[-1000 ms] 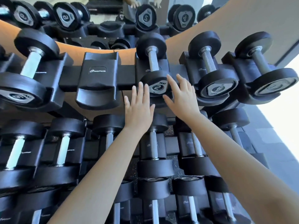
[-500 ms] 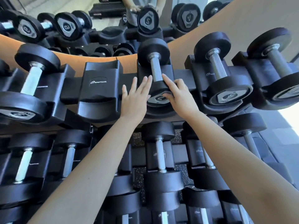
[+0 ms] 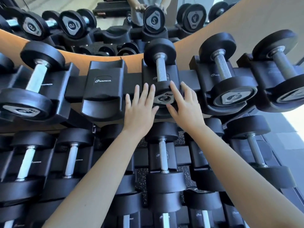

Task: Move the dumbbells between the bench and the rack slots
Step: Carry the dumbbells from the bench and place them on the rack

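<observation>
1. Head view, surface and room: black tiered rack (image 3: 77, 89) filling most of the frame, with moulded cradles on the top tier and further rows of dumbbells below. Speckled dark floor (image 3: 143, 176) glimpsed between the lower rows. Tan curved wall band (image 3: 246, 23) behind the top tier, and above it a mirror (image 3: 69, 7) repeating the dumbbell ends and a person's torso and hands.
2. Task's thing: dumbbell marked 2 (image 3: 162, 89) lying in its cradle on the top tier, handle pointing away, near end plate facing the camera. Just left of it, an empty slot (image 3: 105, 86) labelled NAUTILUS. To the right, dumbbell marked 4 (image 3: 230, 89) seated in the next cradle.
3. Grip: left hand (image 3: 139, 109) flat and spread, fingers extended, fingertips at the left rim of the near end plate, not wrapped around anything. Right hand (image 3: 185, 106) likewise spread, fingers laid over the right edge of the same plate, thumb below it; resting against rather than clasping.
4. Hidden or unclear: underside of the near plate covered by both hands, so exact contact there hard to judge. Outer dumbbells on both sides cut off by the frame. Strong white glare at the right edge washing out the floor there. Lower rows partly covered by both forearms.
</observation>
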Demonstrator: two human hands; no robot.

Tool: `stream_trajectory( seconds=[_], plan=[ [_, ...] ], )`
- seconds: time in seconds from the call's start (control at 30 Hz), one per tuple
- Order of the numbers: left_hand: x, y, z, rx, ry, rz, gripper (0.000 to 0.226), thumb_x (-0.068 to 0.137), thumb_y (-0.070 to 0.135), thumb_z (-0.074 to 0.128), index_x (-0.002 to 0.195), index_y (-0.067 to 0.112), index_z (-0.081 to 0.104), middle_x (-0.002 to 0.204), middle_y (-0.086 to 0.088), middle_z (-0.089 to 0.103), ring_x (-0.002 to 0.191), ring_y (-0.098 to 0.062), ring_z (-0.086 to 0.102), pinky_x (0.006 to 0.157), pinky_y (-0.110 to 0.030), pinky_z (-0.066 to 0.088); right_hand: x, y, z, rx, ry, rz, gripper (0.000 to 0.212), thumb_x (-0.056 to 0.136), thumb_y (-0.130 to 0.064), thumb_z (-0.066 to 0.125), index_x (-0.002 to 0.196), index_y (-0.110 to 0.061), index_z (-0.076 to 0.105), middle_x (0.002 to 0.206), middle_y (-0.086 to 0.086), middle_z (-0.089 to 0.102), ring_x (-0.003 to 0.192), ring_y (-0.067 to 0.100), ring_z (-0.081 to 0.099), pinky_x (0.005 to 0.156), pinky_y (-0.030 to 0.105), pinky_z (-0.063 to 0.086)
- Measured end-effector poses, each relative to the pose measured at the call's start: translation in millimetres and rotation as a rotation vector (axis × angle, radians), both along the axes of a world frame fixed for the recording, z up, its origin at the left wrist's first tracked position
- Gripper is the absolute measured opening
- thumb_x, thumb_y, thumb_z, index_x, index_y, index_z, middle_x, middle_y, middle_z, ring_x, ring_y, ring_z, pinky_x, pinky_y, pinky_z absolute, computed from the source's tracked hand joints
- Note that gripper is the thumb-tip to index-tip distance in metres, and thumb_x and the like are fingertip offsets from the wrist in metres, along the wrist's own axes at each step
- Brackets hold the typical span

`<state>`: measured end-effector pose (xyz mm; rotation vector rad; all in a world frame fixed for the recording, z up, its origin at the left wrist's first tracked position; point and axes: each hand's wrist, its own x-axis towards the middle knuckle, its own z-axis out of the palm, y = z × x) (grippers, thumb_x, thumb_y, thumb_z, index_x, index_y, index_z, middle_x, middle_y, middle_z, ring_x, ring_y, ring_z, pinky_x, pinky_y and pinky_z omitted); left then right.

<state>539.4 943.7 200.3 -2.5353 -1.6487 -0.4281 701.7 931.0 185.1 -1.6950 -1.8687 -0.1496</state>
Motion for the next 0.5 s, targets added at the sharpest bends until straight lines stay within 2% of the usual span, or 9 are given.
stream_trajectory(
  seconds=[0.1,0.23,0.3,0.4,0.5],
  plan=[
    [-4.2,-33.4,-9.5,-0.038,-0.021,0.035,0.06,0.092,0.036,0.033,0.144,0.01,0.019,0.151,-0.012,0.023,0.138,-0.035,0.016,0.106,-0.057,0.016,-3.8,-30.8,-12.3,-0.054,-0.03,-0.011,0.057,0.085,-0.034,0.047,0.138,-0.016,0.038,0.135,0.029,0.042,0.12,0.05,0.043,0.093,0.061,0.041],
    [-10.2,-80.8,-16.5,-0.059,-0.051,0.118,0.057,0.092,0.036,0.03,0.141,0.008,0.03,0.148,-0.013,0.03,0.136,-0.036,0.023,0.104,-0.058,0.022,-16.8,-70.0,-18.0,-0.141,-0.022,0.033,0.057,0.081,-0.024,0.066,0.133,-0.011,0.048,0.135,0.027,0.045,0.122,0.052,0.04,0.09,0.069,0.036],
    [-16.7,-104.5,-18.1,-0.061,-0.063,0.182,0.055,0.091,0.036,0.03,0.138,0.008,0.036,0.145,-0.013,0.035,0.134,-0.036,0.028,0.102,-0.059,0.026,-25.8,-84.7,-19.4,-0.164,-0.025,0.086,0.054,0.08,-0.024,0.065,0.131,-0.011,0.05,0.134,0.026,0.047,0.121,0.051,0.043,0.088,0.069,0.037],
    [-30.5,-139.7,-21.1,-0.042,-0.078,0.263,0.053,0.09,0.036,0.029,0.133,0.007,0.045,0.14,-0.015,0.043,0.13,-0.038,0.035,0.098,-0.061,0.03,-42.0,-103.9,-21.5,-0.188,-0.068,0.169,0.051,0.082,-0.031,0.053,0.129,-0.011,0.052,0.131,0.023,0.052,0.117,0.048,0.048,0.086,0.065,0.041],
    [-47.5,-174.6,-23.6,-0.055,-0.063,0.343,0.052,0.09,0.035,0.029,0.129,0.007,0.048,0.137,-0.016,0.046,0.128,-0.039,0.038,0.096,-0.061,0.032,-65.1,-123.6,-22.8,-0.213,-0.087,0.264,0.052,0.079,-0.028,0.055,0.127,-0.011,0.054,0.13,0.021,0.054,0.116,0.047,0.05,0.086,0.064,0.041]
  ],
)
